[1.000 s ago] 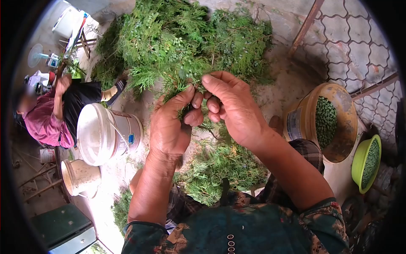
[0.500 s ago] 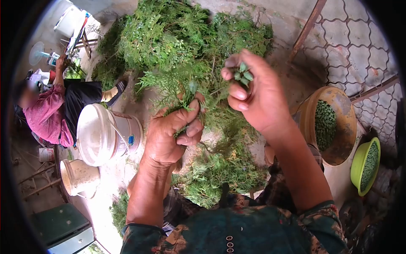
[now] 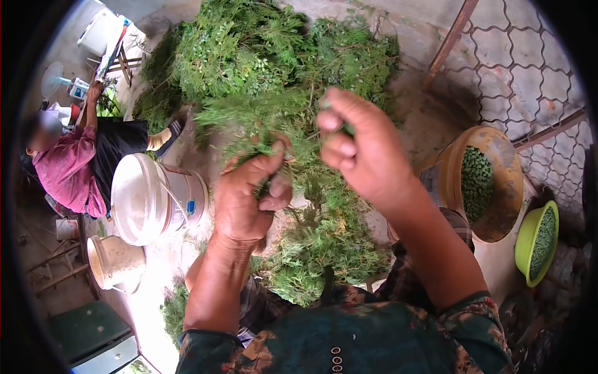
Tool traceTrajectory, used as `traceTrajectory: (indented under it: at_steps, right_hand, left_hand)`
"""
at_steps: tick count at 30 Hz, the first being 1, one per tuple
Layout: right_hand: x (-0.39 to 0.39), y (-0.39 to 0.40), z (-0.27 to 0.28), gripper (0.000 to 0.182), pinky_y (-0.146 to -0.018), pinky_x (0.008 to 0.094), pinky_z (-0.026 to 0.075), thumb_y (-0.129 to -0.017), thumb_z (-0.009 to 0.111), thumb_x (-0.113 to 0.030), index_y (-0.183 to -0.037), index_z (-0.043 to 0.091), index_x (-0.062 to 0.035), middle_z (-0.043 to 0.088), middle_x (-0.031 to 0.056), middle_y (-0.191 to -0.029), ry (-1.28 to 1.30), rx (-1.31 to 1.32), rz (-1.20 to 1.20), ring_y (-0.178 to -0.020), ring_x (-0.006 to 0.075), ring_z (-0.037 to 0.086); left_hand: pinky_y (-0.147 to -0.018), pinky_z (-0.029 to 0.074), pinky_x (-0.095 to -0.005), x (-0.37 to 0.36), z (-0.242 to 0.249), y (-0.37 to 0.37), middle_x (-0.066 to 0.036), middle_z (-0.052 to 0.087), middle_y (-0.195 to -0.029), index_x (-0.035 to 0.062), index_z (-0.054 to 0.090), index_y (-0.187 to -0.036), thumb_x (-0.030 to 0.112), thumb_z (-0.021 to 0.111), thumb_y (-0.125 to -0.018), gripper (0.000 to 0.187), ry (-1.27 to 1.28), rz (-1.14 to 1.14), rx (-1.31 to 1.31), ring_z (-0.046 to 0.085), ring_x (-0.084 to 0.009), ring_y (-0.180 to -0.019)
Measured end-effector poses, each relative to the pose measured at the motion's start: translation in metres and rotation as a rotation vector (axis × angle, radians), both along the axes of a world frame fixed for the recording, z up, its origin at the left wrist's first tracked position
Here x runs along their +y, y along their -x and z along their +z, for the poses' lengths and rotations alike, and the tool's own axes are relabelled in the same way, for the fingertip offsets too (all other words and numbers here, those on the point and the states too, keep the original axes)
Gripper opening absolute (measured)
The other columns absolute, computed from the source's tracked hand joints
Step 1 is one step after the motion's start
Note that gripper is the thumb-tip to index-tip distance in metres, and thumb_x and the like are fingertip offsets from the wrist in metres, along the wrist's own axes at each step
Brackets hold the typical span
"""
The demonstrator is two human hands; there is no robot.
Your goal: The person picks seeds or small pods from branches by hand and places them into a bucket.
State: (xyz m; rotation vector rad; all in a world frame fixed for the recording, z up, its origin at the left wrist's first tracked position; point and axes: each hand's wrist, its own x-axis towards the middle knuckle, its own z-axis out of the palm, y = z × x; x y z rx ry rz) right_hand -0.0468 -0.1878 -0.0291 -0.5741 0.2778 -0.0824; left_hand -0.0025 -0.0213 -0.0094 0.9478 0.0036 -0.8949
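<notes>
My left hand is closed around a green conifer sprig, whose feathery tips are blurred as they stick out beyond the thumb. Up and to the right, my right hand has its fingers curled in. A few small green cones show between its fingers and palm, mostly hidden. The two hands are a short way apart. Under and beyond them lies a large heap of cut conifer branches, and more cuttings lie close to my lap.
At right, a tilted yellowish bucket and a lime-green basin both contain small green cones. White lidded bucket and smaller pail stand left. Another person sits beyond them. A wire-mesh panel is at upper right.
My right hand has moved slightly left and its fingers have curled further over the cones. The sprig in my left hand has shifted and blurred; that hand has moved slightly left.
</notes>
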Motion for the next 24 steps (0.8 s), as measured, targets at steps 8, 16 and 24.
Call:
traceTrajectory:
  at_steps: [8,16,24]
  right_hand:
    - [0.008,0.006,0.000,0.017,-0.039,0.0217,0.029,-0.092,0.044,-0.025,-0.091,0.048,-0.0085,0.053,0.0054,-0.074,-0.143,0.032,-0.015,-0.047,0.0083,0.038]
    - [0.017,0.007,-0.008,0.020,-0.041,0.0238,0.030,-0.091,0.044,-0.027,-0.090,0.046,-0.0064,0.054,0.0081,-0.079,-0.001,0.029,0.040,-0.049,0.0098,0.040]
    - [0.014,0.009,-0.005,0.020,-0.042,0.0233,0.031,-0.088,0.050,-0.027,-0.090,0.049,-0.0072,0.053,0.0057,-0.080,0.070,0.072,0.068,-0.052,0.0099,0.041]
  left_hand:
    - [-0.047,0.036,-0.0207,-0.013,-0.015,0.008,0.000,0.058,-0.072,0.0062,0.058,-0.095,0.008,0.069,-0.076,0.022,-0.093,0.243,-0.297,0.049,-0.0074,-0.057]
    - [-0.052,0.040,-0.0207,-0.029,-0.002,0.018,-0.005,0.063,-0.076,0.0037,0.057,-0.100,0.010,0.063,-0.082,0.021,-0.075,0.187,-0.530,0.053,-0.0095,-0.060]
    - [-0.052,0.031,-0.0226,-0.010,-0.019,-0.016,-0.003,0.045,-0.071,0.0007,0.045,-0.112,0.025,0.038,-0.093,0.031,0.153,0.138,0.006,0.036,-0.0106,-0.054]
